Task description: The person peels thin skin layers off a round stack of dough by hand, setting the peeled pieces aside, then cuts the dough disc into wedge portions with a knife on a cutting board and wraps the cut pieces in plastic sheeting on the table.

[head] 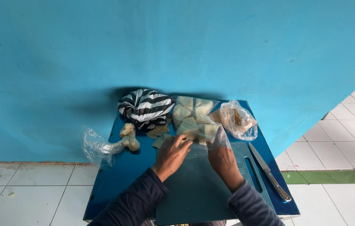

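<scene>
Opening a clear bag (194, 119) of pale blocks, both hands pinching its mouth.
Left hand (171, 154) and right hand (221, 157) grip thin plastic; blocks could spill beyond the fingertips.

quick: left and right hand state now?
Left hand: fingers curled on the open edge of the clear bag of pale blocks, gripping it.
Right hand: also closed on that bag's plastic, over the cutting board.

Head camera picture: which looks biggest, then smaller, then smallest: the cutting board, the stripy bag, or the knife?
1. Cutting board, clearly the biggest.
2. Black-and-white striped bag.
3. Knife, about as long as the bag is wide but much thinner, so it looks smallest overall.
</scene>
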`<state>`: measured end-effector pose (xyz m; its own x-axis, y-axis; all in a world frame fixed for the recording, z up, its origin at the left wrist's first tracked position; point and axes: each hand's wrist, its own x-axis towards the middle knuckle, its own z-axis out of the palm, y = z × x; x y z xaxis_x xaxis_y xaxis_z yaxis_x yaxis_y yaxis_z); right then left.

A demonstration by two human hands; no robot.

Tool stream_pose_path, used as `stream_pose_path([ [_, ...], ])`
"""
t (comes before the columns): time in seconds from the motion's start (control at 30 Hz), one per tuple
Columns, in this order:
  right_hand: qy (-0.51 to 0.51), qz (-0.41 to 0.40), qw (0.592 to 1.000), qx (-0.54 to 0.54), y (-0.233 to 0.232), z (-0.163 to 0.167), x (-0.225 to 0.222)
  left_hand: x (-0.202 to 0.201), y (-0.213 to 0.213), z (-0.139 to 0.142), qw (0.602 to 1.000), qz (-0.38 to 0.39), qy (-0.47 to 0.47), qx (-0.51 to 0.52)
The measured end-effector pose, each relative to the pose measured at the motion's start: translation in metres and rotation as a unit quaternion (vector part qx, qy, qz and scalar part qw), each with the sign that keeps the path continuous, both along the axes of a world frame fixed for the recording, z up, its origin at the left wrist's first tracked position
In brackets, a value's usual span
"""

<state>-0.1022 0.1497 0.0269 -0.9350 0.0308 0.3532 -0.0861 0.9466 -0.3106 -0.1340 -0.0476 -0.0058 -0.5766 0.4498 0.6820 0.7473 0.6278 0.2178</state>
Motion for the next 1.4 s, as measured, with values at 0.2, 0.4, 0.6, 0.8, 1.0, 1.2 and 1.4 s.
stream_pose_path([
  [0.2, 0.081, 0.083, 0.984, 0.137, 0.001, -0.003, 0.005, -0.004, 0.002, -0.011, 0.999, -0.039, 0.002, -0.019],
  [0.4, -0.137, 0.044, 0.947, 0.288, -0.003, -0.016, -0.037, -0.012, -0.015, -0.011, 0.991, -0.125, -0.022, 0.035],
  [0.6, 0.174, 0.144, 0.895, 0.384, 0.007, -0.025, -0.022, -0.004, -0.018, -0.009, 0.987, -0.154, 0.035, 0.014],
  [0.8, -0.077, 0.070, 0.993, 0.056, 0.026, 0.014, 0.045, -0.009, 0.000, -0.024, 0.967, -0.124, -0.221, 0.040],
  [1.0, -0.062, -0.023, 0.998, -0.024, 0.059, 0.032, -0.024, -0.028, 0.013, -0.018, 0.969, 0.053, -0.103, 0.218],
  [1.2, -0.200, 0.094, 0.956, -0.193, 0.052, 0.020, -0.071, -0.034, -0.002, 0.019, 0.911, 0.158, -0.381, -0.002],
  [1.4, -0.278, 0.104, 0.906, -0.300, 0.060, 0.017, -0.065, -0.050, 0.000, 0.041, 0.888, 0.096, -0.446, -0.058],
])
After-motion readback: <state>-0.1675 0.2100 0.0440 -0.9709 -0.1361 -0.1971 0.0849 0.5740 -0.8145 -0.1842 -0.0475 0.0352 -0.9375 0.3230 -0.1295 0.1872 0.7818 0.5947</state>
